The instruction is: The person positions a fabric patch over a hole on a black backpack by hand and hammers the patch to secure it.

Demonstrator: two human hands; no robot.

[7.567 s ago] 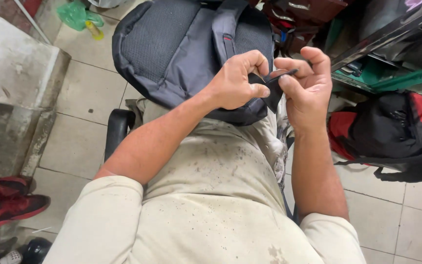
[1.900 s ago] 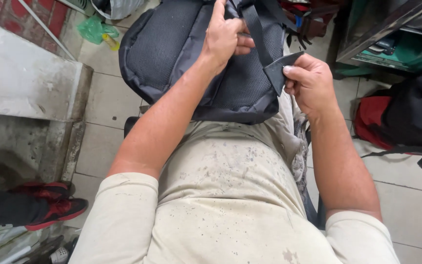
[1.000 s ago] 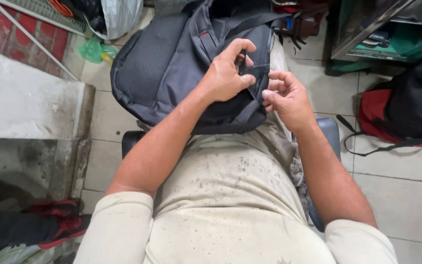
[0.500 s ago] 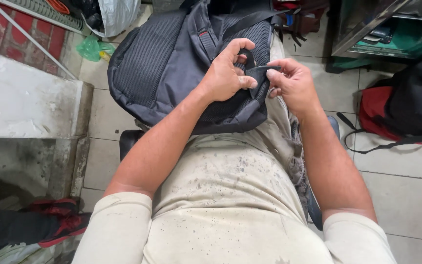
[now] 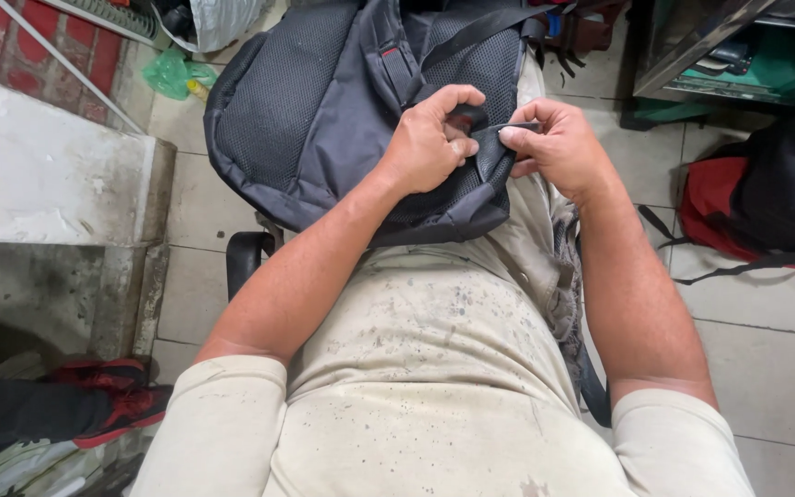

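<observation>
While pinched by both hands point(image 5: 494, 147), backpack strap point(image 5: 508, 129) crosswise, left-right.

A dark grey backpack point(image 5: 324, 110) lies across the seated person's lap, back panel up, its mesh padding facing the ceiling and its top end pointing away from the body. A black webbing strap point(image 5: 499, 143) near the lower right corner is pulled taut and pinched flat, with another strap running diagonally across the upper panel.
</observation>
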